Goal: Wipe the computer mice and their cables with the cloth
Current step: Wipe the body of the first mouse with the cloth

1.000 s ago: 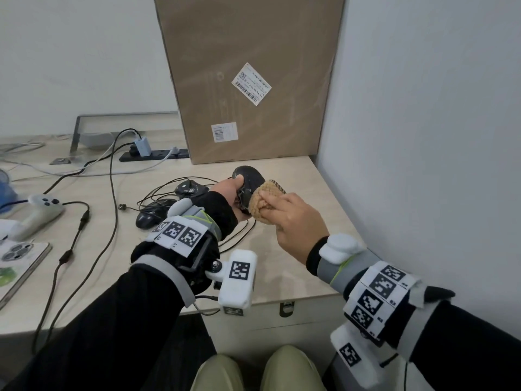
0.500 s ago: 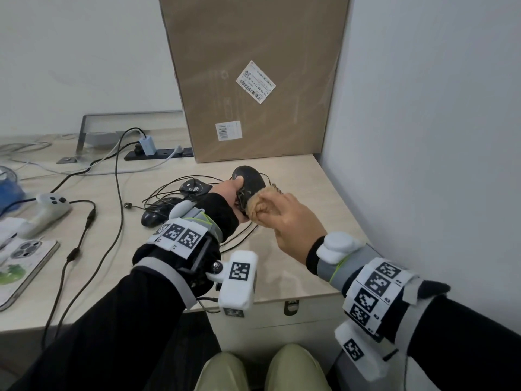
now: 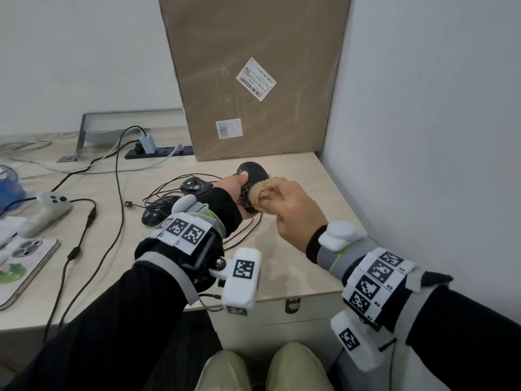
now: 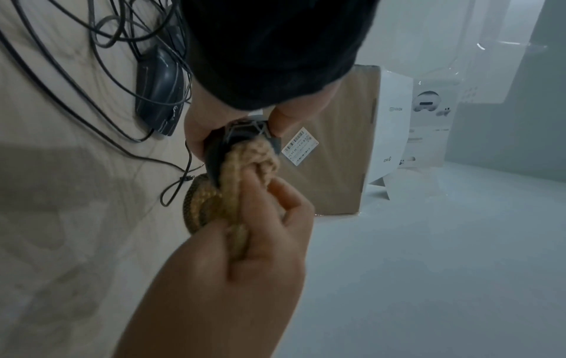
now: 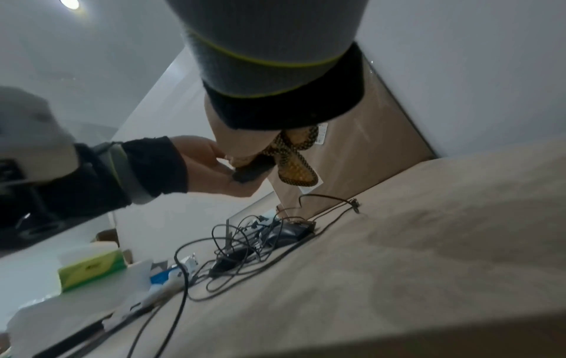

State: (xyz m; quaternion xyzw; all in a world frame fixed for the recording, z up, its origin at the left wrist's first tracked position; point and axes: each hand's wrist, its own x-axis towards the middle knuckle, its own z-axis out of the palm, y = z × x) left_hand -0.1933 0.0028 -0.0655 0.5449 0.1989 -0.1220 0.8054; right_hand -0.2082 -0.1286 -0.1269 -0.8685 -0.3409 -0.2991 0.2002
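Head view: left hand holds a black mouse lifted clear of the worktop, thumb on its upper face, likely so every side can be reached. Right hand bunches the tan cloth and presses it on the mouse's near end. Two more mice lie in a cable tangle left of the hands, in front of a cardboard box.

Left wrist view: left fingers are curled round the mouse, steadying it against the rub. Cloth wadded against it, pinched by right fingers; a loose tail hangs below.

Right wrist view: cloth clenched in the right hand, mouse resting in the left palm. Cables sprawl on the worktop below, probably not yet wiped.
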